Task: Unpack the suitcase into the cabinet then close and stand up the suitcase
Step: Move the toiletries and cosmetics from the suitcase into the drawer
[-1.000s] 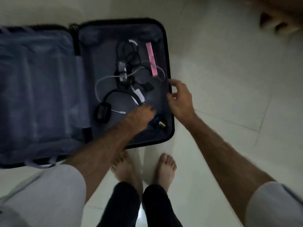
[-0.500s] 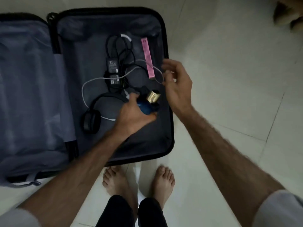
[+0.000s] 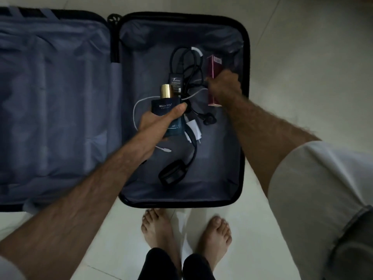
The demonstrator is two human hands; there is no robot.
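A black suitcase (image 3: pixel 245 57) lies open and flat on the floor, its blue lining showing in both halves. My left hand (image 3: pixel 159 123) grips a dark blue perfume bottle (image 3: pixel 165 107) with a gold cap, held just above the right half. My right hand (image 3: pixel 224 87) grips a long pink box (image 3: pixel 214 67) and tilts it up near the right wall. Below the hands lie a black power adapter (image 3: pixel 175 82) with tangled black cables, a white cable (image 3: pixel 139 104), a white plug (image 3: pixel 194 128) and black headphones (image 3: pixel 171 174).
The left half of the suitcase (image 3: pixel 54 110) holds only its zipped blue lining. Pale floor tiles (image 3: pixel 302 67) surround the case. My bare feet (image 3: pixel 159 229) stand at the case's near edge. No cabinet is in view.
My left hand has lifted the perfume bottle upright and higher. My right hand has moved onto the pink box, closed round it and raised one end off the lining.
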